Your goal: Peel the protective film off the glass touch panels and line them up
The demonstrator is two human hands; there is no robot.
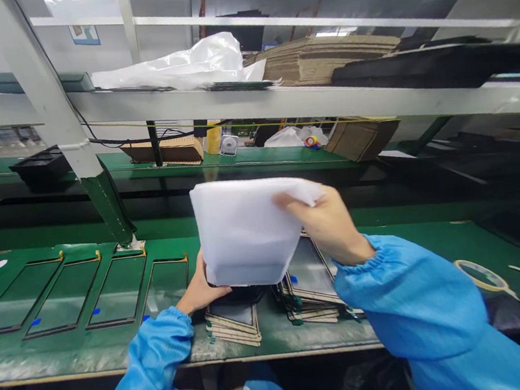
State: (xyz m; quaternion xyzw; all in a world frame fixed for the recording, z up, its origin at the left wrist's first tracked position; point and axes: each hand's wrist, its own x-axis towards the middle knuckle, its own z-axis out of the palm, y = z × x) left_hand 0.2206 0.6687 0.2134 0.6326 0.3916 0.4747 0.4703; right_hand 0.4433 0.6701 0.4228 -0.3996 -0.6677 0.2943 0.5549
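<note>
A stack of thin white sheets (243,234) is held up in front of me, over the bench. My right hand (326,219) pinches its upper right corner, slightly blurred. My left hand (204,289) grips the lower left edge, thumb in front and fingers mostly hidden behind. A dark edge shows under the sheets; what it belongs to I cannot tell. Below lies a small pile of framed glass panels (235,326). A larger pile of panels (311,277) stands to its right, partly covered by the sheets and my right arm.
Several framed glass panels (116,291) with blue tabs lie in a row on the green bench (6,355), left. A slanted post (108,200) rises behind them. A tape roll (482,275) lies at right. Cardboard (324,56) and plastic wrap (188,62) sit on the shelf above.
</note>
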